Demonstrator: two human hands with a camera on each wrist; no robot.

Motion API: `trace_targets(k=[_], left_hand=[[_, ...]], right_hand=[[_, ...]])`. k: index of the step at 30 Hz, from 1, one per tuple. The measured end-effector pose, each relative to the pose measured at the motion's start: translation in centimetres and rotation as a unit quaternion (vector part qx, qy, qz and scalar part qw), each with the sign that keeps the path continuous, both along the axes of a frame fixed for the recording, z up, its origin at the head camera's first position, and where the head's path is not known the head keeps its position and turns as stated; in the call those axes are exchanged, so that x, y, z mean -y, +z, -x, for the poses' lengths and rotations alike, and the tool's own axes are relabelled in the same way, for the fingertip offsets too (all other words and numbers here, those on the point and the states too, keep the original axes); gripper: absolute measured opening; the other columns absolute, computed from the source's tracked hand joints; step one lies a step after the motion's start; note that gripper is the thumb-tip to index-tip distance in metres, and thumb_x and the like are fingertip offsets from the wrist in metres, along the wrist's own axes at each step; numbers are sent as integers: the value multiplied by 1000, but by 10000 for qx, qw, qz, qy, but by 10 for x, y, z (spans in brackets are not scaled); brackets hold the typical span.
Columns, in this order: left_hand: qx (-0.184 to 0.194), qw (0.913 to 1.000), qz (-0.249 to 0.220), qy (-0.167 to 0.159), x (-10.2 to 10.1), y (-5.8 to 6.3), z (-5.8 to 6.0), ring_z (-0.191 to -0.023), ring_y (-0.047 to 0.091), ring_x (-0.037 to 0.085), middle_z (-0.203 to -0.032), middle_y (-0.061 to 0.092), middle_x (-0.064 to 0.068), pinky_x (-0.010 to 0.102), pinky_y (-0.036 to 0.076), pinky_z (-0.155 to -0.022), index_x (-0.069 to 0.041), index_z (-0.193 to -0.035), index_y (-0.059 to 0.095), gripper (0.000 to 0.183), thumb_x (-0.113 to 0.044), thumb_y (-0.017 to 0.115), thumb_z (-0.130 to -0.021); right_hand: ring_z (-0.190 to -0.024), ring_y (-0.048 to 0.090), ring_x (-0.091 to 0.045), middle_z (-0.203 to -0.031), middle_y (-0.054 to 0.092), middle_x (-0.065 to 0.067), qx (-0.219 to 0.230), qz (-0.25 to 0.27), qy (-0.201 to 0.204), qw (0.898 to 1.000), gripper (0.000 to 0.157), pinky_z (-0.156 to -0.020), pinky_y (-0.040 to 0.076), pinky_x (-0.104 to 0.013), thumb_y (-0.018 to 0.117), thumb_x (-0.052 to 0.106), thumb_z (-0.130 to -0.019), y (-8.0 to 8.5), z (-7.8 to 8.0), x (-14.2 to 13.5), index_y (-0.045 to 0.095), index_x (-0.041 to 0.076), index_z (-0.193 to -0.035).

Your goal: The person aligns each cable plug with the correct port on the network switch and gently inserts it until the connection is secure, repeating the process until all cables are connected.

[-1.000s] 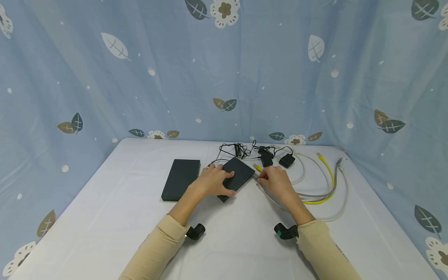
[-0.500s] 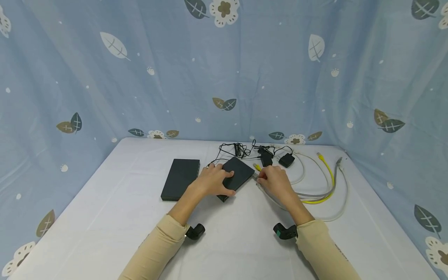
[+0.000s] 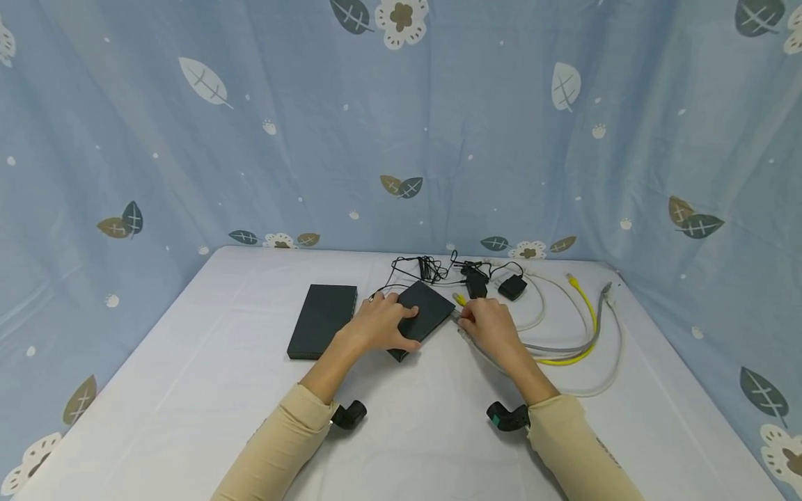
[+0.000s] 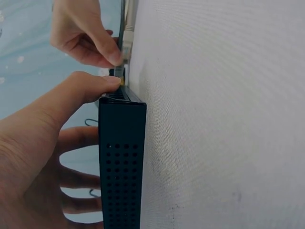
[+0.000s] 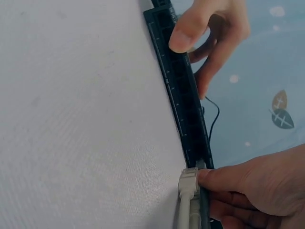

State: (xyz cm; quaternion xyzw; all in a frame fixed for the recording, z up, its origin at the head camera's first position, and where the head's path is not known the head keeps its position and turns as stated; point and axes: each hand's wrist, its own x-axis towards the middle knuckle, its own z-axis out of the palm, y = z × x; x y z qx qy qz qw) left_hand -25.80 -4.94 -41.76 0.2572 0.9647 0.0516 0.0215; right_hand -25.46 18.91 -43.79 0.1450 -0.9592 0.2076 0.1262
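Observation:
A black network switch (image 3: 429, 305) lies at an angle mid-table, with a row of ports along its edge in the right wrist view. My left hand (image 3: 374, 325) holds it, thumb on the port side and fingers spread over the body. At the row's end, my right hand (image 3: 491, 327) pinches a grey network cable (image 4: 120, 70) by its plug; how deep the plug sits in the port is hidden. A pale network cable's plug (image 5: 188, 179) lies beside that one, apart from my fingertips or just touching; I cannot tell. A yellow plug (image 3: 460, 299) shows behind.
A second black box (image 3: 322, 321) lies left of the switch. Black power adapters (image 3: 514, 287) with tangled thin cords (image 3: 429, 268) are at the back. Yellow, grey and pale cables (image 3: 589, 351) loop across the right side of the white table (image 3: 401, 445).
My right hand has shifted very slightly left, toward the switch, still pinching the grey cable. My left hand and the switch stay practically where they were.

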Motion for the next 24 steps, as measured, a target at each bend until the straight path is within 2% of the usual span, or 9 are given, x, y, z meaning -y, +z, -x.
trace_targets(k=[5, 12, 16, 24], left_hand=[[-7, 10000, -57, -24, 1, 1, 0, -116, 52, 42, -138, 53, 19, 59, 48, -89, -31, -139, 57, 73, -65, 72, -76], [90, 9999, -108, 24, 3, 0, 0, -118, 51, 41, -142, 51, 17, 60, 46, -93, -32, -139, 57, 73, -65, 73, -75], [93, 9997, -205, 10, 4, 0, 1, -118, 51, 41, -141, 51, 17, 61, 45, -93, -32, -138, 57, 73, -64, 74, -75], [146, 9995, -260, 68, 7, -2, 2, -120, 49, 44, -146, 47, 22, 63, 44, -94, -32, -139, 57, 74, -66, 73, -75]], right_hand=[[-63, 63, -15, -72, 71, -5, -103, 52, 38, 9999, 6, -58, 51, -32, 78, 11, -83, -1, 1, 0, 75, 5, -81], [-64, 61, -13, -73, 70, -3, 77, -2, 101, 9999, 6, -59, 50, -30, 78, 12, -84, -2, 1, 1, 76, 6, -83], [-66, 62, -14, -74, 71, -3, -9, -67, 111, 9999, 6, -61, 51, -32, 78, 11, -83, -1, 1, 2, 76, 5, -84], [-66, 62, -14, -74, 71, -3, -71, -83, 79, 9999, 8, -60, 50, -32, 77, 13, -84, -1, 2, 4, 76, 6, -85]])
